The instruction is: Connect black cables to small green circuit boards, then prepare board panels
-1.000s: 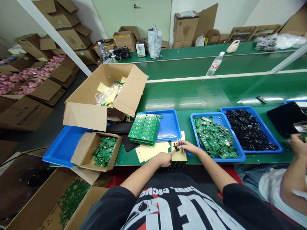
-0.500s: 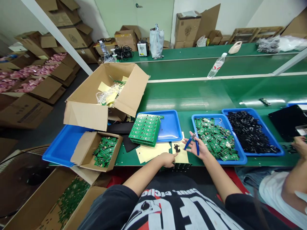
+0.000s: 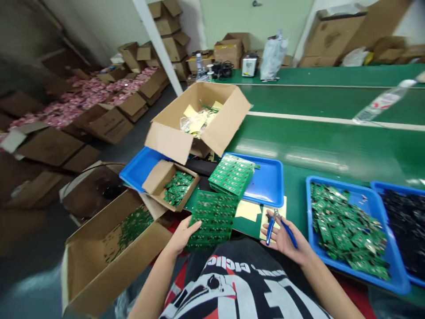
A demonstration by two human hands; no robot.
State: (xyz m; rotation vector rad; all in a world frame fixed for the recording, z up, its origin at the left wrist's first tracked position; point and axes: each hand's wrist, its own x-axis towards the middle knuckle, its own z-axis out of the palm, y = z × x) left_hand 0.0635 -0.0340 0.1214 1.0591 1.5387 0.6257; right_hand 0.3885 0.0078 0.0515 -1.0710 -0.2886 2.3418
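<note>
Workbench [image 3: 315, 144], green, across view. Big open carton [image 3: 169, 141] toward its left, papers inside. Blue tray [image 3: 309, 215] at right, heaped with small green boards. Board stack [image 3: 230, 172] partly on another blue tray [image 3: 280, 177]. Green panel [image 3: 214, 217] at bench's front edge, near side of stack, pinched by left hand [image 3: 183, 234]. Right hand [image 3: 294, 248] palm up, fingers apart, blue-handled pliers [image 3: 270, 229] lying across them, handles spread.
</note>
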